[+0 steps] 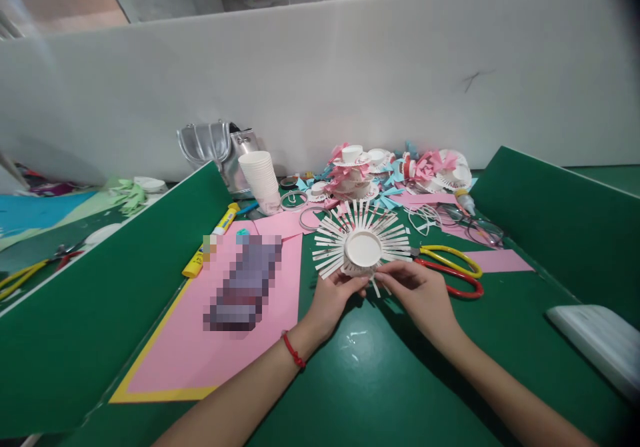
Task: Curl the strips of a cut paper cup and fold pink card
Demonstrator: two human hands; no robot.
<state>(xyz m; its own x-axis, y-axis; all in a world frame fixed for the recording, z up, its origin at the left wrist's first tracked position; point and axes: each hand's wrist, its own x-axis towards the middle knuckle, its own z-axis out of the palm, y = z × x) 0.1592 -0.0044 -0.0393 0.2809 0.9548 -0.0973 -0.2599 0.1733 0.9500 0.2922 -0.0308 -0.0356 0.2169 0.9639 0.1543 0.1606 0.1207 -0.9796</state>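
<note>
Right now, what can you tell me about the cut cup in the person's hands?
The cup looks like white paper with some red print, its wall cut into narrow strips fanned around a round, rimmed base. That base faces up towards the camera. Over the green table, the left grip and right grip touch its near side.

a green table [360, 394] carries a yellow sheet [165, 395] at left, under a pink sheet [200, 367]. white paper cups [259, 174] stand stacked at far left. scissors [473, 288] lie right of centre, eyeglasses [487, 232] farther back, and a white block [597, 340] at near right.
</note>
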